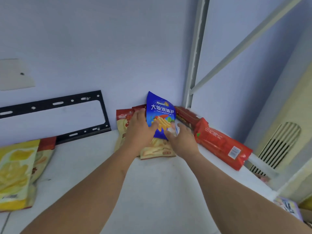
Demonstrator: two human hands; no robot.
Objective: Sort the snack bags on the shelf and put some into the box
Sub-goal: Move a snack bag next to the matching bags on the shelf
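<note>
From my feed I see two bare forearms, uncovered from the bottom edge of the view to the wrists. No sleeve, watch, ring or glove shows on either. The left hand point(138, 130) and the right hand point(183, 141) are both bare, with short nails on the fingers I can see.

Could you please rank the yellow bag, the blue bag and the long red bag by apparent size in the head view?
1. yellow bag, nearest and cut off
2. long red bag
3. blue bag, partly hidden by the hands
</note>
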